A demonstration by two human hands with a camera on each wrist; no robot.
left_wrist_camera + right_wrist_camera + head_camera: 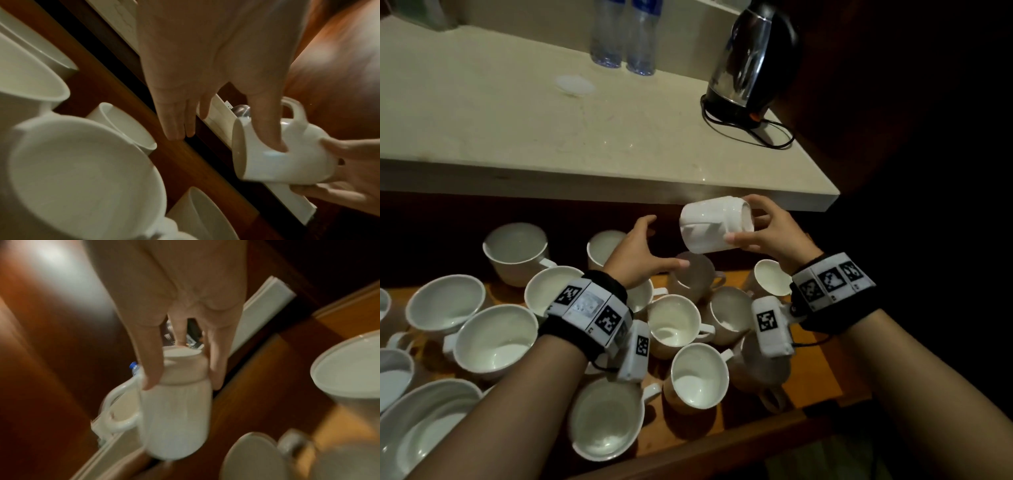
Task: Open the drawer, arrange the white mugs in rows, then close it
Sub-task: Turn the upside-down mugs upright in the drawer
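The wooden drawer (808,370) stands pulled out under the counter, crowded with several white mugs such as one (697,375) near the front and wide cups (496,337) on the left, in no neat rows. My right hand (739,219) grips one white mug (710,224) by its mouth end and holds it sideways in the air above the drawer's back right. The right wrist view shows this mug (176,410) with its handle (119,410) to the side. My left hand (666,241) is spread just left of the mug, thumb under it, gripping nothing; whether it touches is unclear.
A pale countertop (551,137) overhangs the drawer's back. On it stand a steel kettle (753,61) with its cord and two water bottles (623,34). White bowls (424,428) fill the drawer's front left. The drawer's front rail (722,445) runs below my forearms.
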